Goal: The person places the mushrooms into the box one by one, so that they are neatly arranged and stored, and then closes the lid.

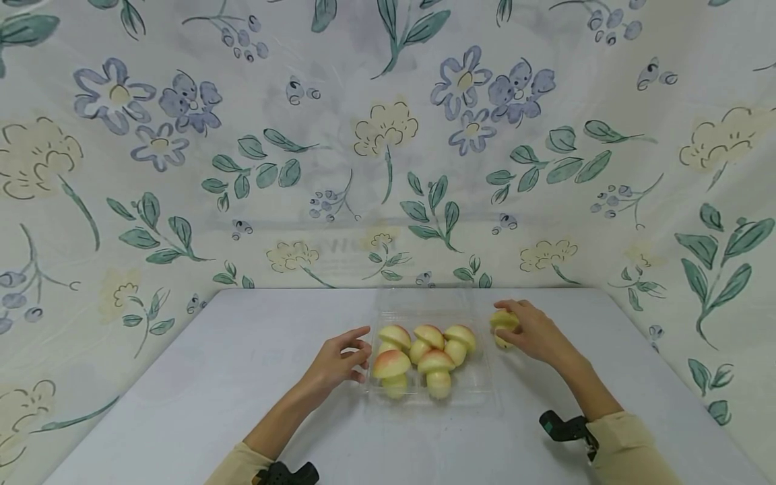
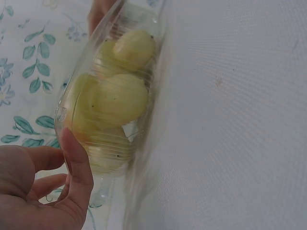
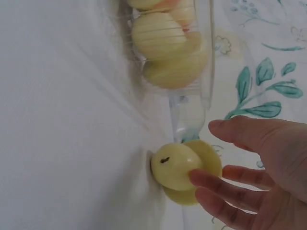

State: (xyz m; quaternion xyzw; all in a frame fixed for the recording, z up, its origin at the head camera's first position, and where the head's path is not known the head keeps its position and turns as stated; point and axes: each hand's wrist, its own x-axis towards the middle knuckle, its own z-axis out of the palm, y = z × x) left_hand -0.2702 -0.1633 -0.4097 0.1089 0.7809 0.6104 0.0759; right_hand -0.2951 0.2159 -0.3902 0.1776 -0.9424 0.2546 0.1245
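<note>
Several mushroom-shaped, yellow-green pieces with red blush (image 1: 428,335) sit in a clear plastic container (image 1: 480,378), their kind uncertain. My left hand (image 1: 336,364) is at the container's left edge. In the left wrist view its digits pinch the rim (image 2: 60,115), one in front and others behind. To the right of the container, a single mushroom-shaped piece (image 3: 175,165) stands on the table, a dark spot on its rounded end. Around it my right hand (image 1: 536,333) reaches with spread fingers. In the right wrist view, fingertips overlap the piece while the uppermost digit is apart from it.
The container's clear lid (image 1: 424,300) lies folded back at its far side. A white table (image 1: 242,377) carries everything. Floral cloth (image 1: 339,222) hangs behind the table's far edge. Each wrist wears a black camera mount (image 1: 564,428).
</note>
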